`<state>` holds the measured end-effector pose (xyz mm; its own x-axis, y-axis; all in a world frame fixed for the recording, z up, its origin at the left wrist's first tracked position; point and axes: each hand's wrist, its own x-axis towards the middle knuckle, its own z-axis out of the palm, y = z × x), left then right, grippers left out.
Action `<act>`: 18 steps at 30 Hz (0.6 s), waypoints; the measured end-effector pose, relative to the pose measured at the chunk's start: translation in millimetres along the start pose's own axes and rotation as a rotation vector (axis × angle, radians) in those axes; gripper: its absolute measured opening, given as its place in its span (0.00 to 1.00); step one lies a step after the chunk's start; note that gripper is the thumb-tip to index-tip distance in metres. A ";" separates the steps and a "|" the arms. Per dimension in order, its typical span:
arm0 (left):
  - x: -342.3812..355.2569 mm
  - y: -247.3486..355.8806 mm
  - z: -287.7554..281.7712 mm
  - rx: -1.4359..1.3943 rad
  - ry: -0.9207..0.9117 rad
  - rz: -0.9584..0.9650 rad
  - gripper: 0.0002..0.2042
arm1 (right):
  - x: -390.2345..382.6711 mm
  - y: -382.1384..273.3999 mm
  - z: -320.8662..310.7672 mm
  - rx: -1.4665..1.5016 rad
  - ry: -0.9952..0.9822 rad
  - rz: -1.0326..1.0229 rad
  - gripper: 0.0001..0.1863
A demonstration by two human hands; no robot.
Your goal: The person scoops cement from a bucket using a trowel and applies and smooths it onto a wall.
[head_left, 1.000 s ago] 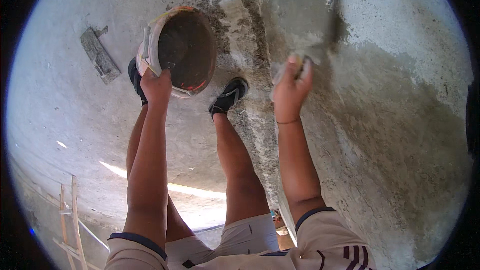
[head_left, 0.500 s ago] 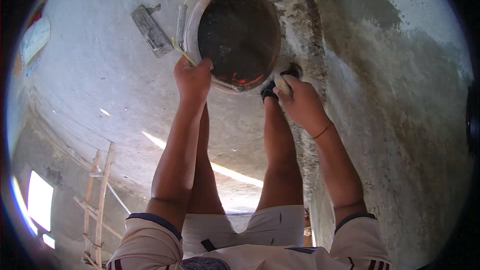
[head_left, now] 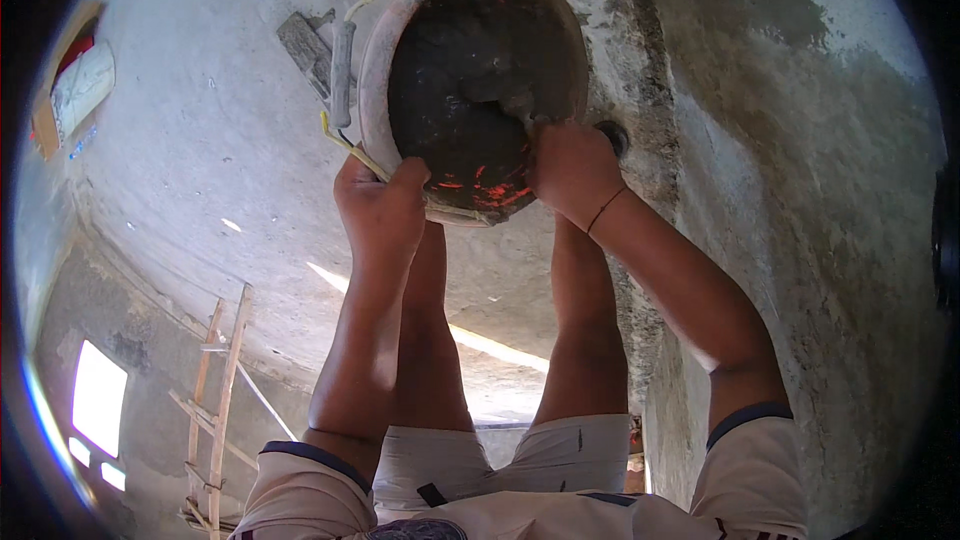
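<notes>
A round bucket with a pale, mortar-caked rim stands in front of me, with wet grey mortar inside and orange-red patches showing low on its inner wall. My left hand pinches the near left rim, beside a yellow cord and the grey grip of the bucket's handle. Over the near right rim, my right hand is closed on a trowel whose handle the fingers hide. The trowel's mortar-covered blade reaches into the bucket and is hard to tell from the mortar.
A mortar-stained float lies on the concrete floor just left of the bucket. A rough, partly damp wall rises along the right. A wooden ladder stands at lower left, and a cardboard box is at far left.
My right hand has moved from beside the bucket to over its rim, bringing the trowel into the mortar. The bucket's handle has swung outward. My left hand stays on the rim.
</notes>
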<state>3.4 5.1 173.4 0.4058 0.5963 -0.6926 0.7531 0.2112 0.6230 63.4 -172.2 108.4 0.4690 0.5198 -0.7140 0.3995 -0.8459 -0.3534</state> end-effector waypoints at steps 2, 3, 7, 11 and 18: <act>-1.6 0.8 -2.1 0.017 -0.001 0.060 0.08 | 0.9 -3.4 -0.2 -0.011 0.003 -0.008 0.10; -1.0 -2.3 -3.7 0.016 0.001 0.059 0.08 | 0.3 -5.0 -3.0 -0.028 -0.028 0.012 0.10; 1.7 -14.7 -6.1 0.002 -0.031 -0.009 0.14 | -4.4 -3.8 -1.9 -0.010 0.074 0.011 0.10; -0.4 -12.5 -9.0 0.030 -0.017 0.008 0.13 | -4.5 -7.4 -2.0 0.036 0.062 0.061 0.13; -5.0 -9.0 -7.3 -0.007 -0.018 -0.057 0.09 | -12.1 3.9 -5.5 0.166 0.203 0.067 0.24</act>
<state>-9.2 5.8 173.9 0.3714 0.5692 -0.7335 0.7716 0.2502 0.5848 63.6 -181.2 119.0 0.6448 0.4614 -0.6094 0.2354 -0.8784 -0.4160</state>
